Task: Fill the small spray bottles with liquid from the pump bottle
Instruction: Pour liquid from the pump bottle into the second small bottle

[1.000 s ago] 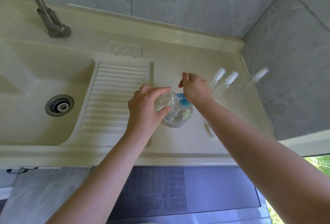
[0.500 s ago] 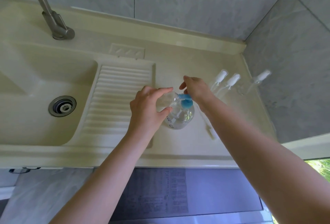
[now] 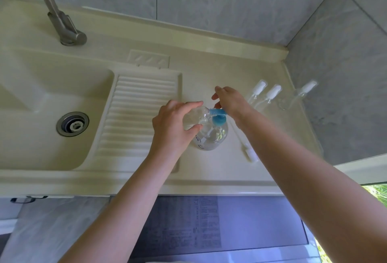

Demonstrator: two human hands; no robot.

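My left hand [image 3: 173, 124] grips a small clear spray bottle [image 3: 193, 117] without its top, tilted so that its mouth meets the blue nozzle [image 3: 217, 112] of the pump bottle [image 3: 211, 137]. The pump bottle is clear, holds clear liquid and stands on the cream counter [image 3: 209, 170]. My right hand [image 3: 230, 101] lies over the pump head with its heel on it and its fingers loosely apart. A loose white spray top with its tube [image 3: 249, 153] lies on the counter to the right of the pump bottle.
Three more small spray bottles with white caps stand at the right: two together [image 3: 259, 88] [image 3: 273, 94], one near the wall [image 3: 306, 89]. A ribbed drainboard [image 3: 134, 120], a sink basin [image 3: 41, 116] with a drain [image 3: 72, 124] and a tap [image 3: 62, 23] lie to the left.
My right hand has risen a little off the pump head, so more of the blue nozzle shows. My left hand keeps the small bottle at the nozzle.
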